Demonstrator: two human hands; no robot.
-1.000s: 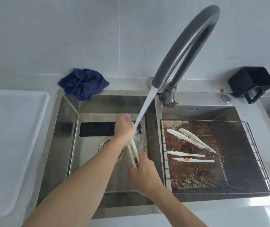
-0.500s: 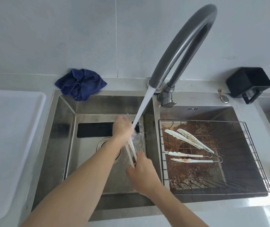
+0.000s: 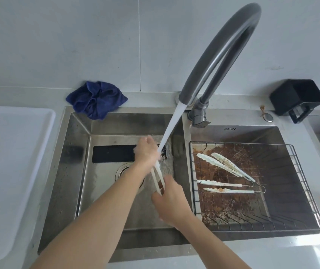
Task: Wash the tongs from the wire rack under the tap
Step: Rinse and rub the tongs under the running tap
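A pair of white tongs (image 3: pixel 157 176) is held over the left sink basin (image 3: pixel 77 162), under the water stream (image 3: pixel 171 129) that runs from the curved grey tap (image 3: pixel 221 47). My left hand (image 3: pixel 147 151) grips the tongs' far end, where the water hits. My right hand (image 3: pixel 171 202) is shut on their near end. Two more dirty white tongs (image 3: pixel 227 166) (image 3: pixel 231 187) lie on the wire rack (image 3: pixel 306 183) set in the right basin.
A crumpled blue cloth (image 3: pixel 97 100) lies on the counter behind the left basin. A white tray (image 3: pixel 9 171) sits at far left. A black holder (image 3: pixel 297 99) stands at back right. Brown grime covers the right basin's floor under the rack.
Both hands stay on the tongs under the stream, with the left hand shifting slightly along the far end. The camera view has moved a little.
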